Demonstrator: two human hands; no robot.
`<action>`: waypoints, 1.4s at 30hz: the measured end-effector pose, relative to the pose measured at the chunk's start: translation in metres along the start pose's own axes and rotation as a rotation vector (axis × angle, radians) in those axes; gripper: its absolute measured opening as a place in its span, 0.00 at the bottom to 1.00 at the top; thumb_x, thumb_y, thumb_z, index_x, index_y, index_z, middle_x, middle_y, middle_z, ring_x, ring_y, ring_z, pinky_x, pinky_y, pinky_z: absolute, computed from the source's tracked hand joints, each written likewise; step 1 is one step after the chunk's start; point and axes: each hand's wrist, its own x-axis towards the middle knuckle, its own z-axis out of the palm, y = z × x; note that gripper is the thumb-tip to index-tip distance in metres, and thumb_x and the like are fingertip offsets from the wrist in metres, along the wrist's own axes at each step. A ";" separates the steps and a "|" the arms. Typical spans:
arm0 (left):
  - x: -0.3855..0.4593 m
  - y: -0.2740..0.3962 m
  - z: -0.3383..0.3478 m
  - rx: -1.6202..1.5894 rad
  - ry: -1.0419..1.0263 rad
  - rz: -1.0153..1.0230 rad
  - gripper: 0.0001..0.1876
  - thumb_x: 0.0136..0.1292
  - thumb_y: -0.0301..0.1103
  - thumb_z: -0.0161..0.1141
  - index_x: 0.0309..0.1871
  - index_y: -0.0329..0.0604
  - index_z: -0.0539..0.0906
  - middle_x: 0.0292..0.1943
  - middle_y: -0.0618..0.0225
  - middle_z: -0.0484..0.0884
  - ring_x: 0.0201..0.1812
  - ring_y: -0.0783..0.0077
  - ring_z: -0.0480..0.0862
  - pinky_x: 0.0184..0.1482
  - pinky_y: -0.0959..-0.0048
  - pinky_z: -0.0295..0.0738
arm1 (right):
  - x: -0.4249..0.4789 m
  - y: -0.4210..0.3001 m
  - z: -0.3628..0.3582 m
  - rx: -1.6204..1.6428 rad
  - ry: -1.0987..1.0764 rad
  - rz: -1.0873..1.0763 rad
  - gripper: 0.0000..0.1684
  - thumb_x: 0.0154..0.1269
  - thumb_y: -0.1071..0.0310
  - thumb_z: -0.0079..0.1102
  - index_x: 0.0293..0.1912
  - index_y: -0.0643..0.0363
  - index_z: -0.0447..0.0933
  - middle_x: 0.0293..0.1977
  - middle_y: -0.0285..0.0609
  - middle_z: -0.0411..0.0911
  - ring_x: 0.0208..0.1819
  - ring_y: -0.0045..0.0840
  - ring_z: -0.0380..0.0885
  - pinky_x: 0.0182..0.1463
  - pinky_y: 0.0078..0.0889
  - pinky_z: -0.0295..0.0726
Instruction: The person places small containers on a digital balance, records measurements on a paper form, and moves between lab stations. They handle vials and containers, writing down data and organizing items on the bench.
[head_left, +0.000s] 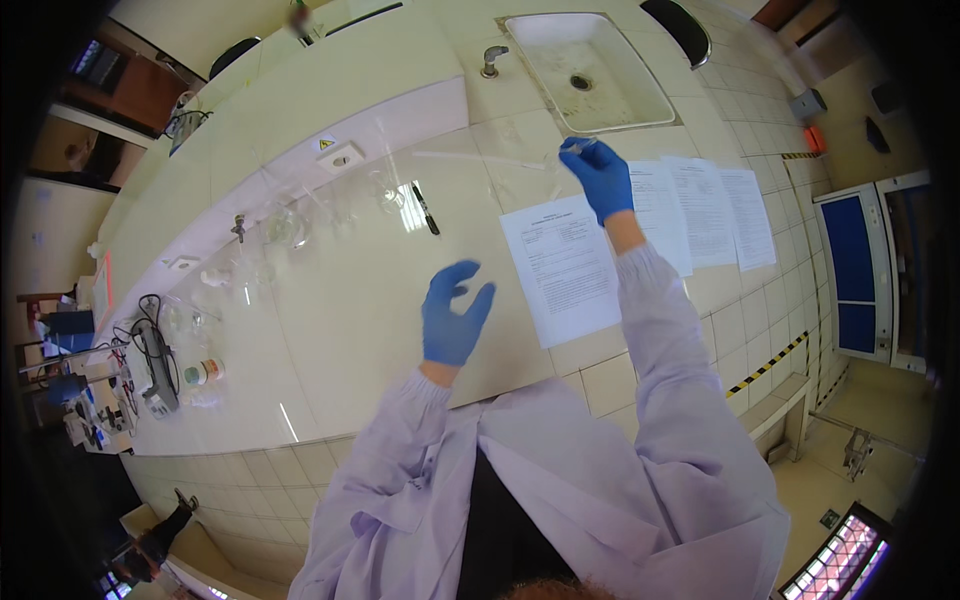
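Both hands wear blue gloves. My left hand hovers over the pale bench, thumb and fingers apart, with nothing between them. My right hand is raised near the sink's front corner, its fingers closed on a small clear object too small to identify. Below it lies a printed sheet; more printed sheets are spread to the right, partly behind my right forearm. A black marker lies on the bench, beside clear glassware.
A white sink with a metal tap is at the back. Glass vessels, a white bottle, a labelled jar and a grey meter with cables stand along the left. A raised ledge with a power socket runs behind.
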 end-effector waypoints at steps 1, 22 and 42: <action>-0.007 -0.016 -0.007 0.029 -0.013 -0.071 0.20 0.62 0.29 0.70 0.57 0.39 0.81 0.55 0.64 0.84 0.56 0.68 0.83 0.54 0.68 0.78 | 0.026 0.026 -0.008 -0.041 0.069 0.008 0.12 0.62 0.73 0.71 0.46 0.64 0.84 0.43 0.37 0.87 0.43 0.18 0.82 0.51 0.24 0.80; -0.091 -0.123 -0.063 0.074 0.393 -0.507 0.17 0.64 0.28 0.68 0.56 0.41 0.84 0.54 0.67 0.86 0.55 0.73 0.83 0.52 0.71 0.78 | 0.233 0.171 0.051 -0.863 -0.286 -0.012 0.27 0.60 0.51 0.70 0.57 0.48 0.83 0.46 0.42 0.87 0.47 0.34 0.85 0.55 0.35 0.80; -0.084 -0.110 -0.035 -0.003 0.354 -0.461 0.12 0.67 0.26 0.65 0.53 0.40 0.84 0.51 0.65 0.86 0.52 0.74 0.84 0.51 0.73 0.80 | 0.165 0.172 0.029 -0.733 -0.298 0.072 0.28 0.62 0.53 0.72 0.57 0.57 0.82 0.50 0.41 0.85 0.51 0.25 0.83 0.57 0.30 0.79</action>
